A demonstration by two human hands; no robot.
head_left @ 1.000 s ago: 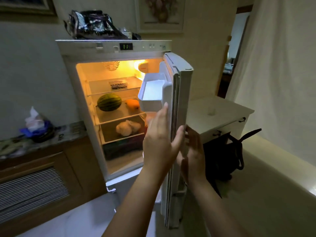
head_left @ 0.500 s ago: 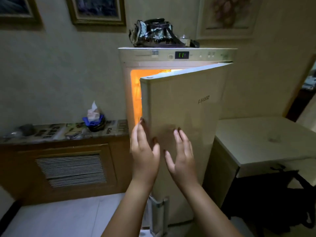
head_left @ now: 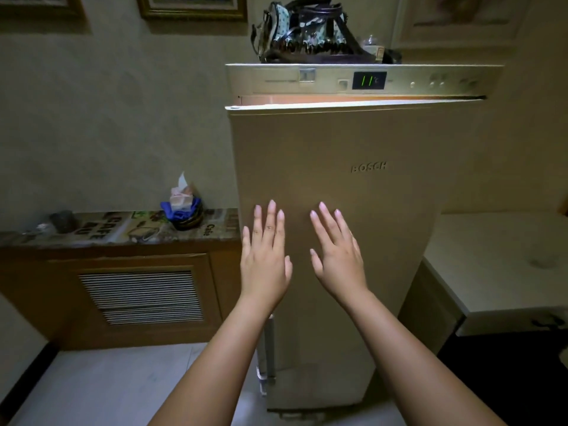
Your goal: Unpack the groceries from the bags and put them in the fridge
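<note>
The tall beige fridge [head_left: 365, 84] stands in front of me, its display reading 11. Its door [head_left: 353, 142] is almost closed; a thin strip of warm light shows along the top gap. My left hand [head_left: 266, 253] and my right hand [head_left: 335, 250] lie flat on the door's front, fingers straight and spread, side by side below the brand lettering. Neither hand holds anything. The fridge's inside and the groceries are hidden behind the door.
A dark patterned bag [head_left: 307, 32] sits on top of the fridge. Left is a wooden cabinet [head_left: 138, 290] with a printed top and a tissue holder [head_left: 183, 207]. A white table [head_left: 504, 259] stands right, with something dark [head_left: 507, 379] on the floor below it.
The door has swung from wide open to nearly closed. Both hands moved from its edge to its front, and my view turned to face the fridge squarely.
</note>
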